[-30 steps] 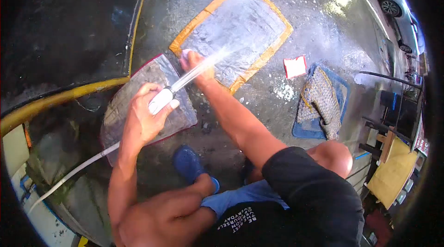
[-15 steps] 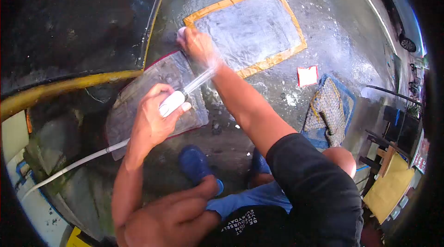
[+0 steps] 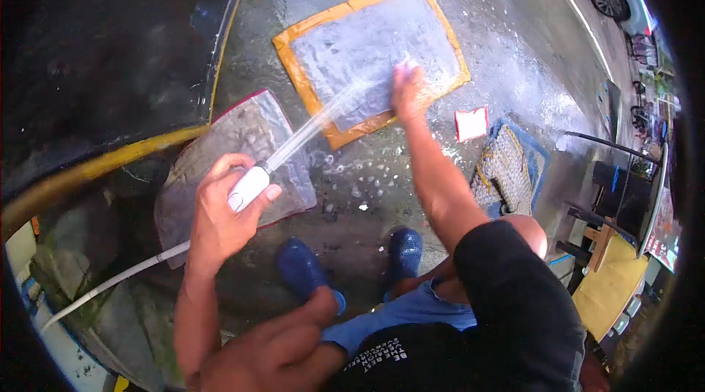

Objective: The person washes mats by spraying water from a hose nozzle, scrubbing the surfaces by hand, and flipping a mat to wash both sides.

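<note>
My left hand (image 3: 226, 208) clasps the nozzle (image 3: 250, 188), best aimed two o'clock across the mat (image 3: 360, 36); right hand (image 3: 410, 95), I can't tell.

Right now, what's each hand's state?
Left hand: closed around the nozzle.
Right hand: blurred at the orange-edged mat; open or closed, can't tell.

Glare whitens the wet floor (image 3: 525, 58) right of the orange-edged mat (image 3: 371, 47), the right hand (image 3: 410, 95) over it blurs, and black, warped margins surround it.
</note>
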`<state>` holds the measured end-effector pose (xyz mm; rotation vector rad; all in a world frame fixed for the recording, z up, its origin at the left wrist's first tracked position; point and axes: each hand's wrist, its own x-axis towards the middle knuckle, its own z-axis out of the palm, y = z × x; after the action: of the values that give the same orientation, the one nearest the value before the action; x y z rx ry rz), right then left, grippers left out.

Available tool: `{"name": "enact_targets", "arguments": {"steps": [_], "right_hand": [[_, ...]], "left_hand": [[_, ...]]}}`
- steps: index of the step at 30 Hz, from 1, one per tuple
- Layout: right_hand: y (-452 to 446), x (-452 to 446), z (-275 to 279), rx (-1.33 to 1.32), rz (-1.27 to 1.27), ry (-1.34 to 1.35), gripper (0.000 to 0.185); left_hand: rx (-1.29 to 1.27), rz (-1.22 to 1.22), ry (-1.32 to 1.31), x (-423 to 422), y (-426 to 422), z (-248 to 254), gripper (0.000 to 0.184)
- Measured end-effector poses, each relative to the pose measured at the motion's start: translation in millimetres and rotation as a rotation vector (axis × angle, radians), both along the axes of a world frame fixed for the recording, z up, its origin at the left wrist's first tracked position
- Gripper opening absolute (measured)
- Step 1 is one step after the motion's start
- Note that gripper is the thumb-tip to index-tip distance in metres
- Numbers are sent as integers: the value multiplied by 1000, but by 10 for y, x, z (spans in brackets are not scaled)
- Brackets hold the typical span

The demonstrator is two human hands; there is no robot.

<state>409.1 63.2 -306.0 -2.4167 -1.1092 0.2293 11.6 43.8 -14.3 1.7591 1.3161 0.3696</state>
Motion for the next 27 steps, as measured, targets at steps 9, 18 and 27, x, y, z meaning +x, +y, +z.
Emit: {"name": "enact_targets", "arguments": {"steps": [9, 18, 27], "right_hand": [[-611, -1218, 459, -57, 425, 188, 37], [371, 1179, 643, -160, 525, -97, 36], [401, 1991, 519, -467, 679, -34, 52]], "left_hand": [[94, -66, 53, 653, 275, 318, 24], [74, -124, 61, 897, 259, 882, 26], [-77, 80, 149, 1109, 277, 1401, 34]]}}
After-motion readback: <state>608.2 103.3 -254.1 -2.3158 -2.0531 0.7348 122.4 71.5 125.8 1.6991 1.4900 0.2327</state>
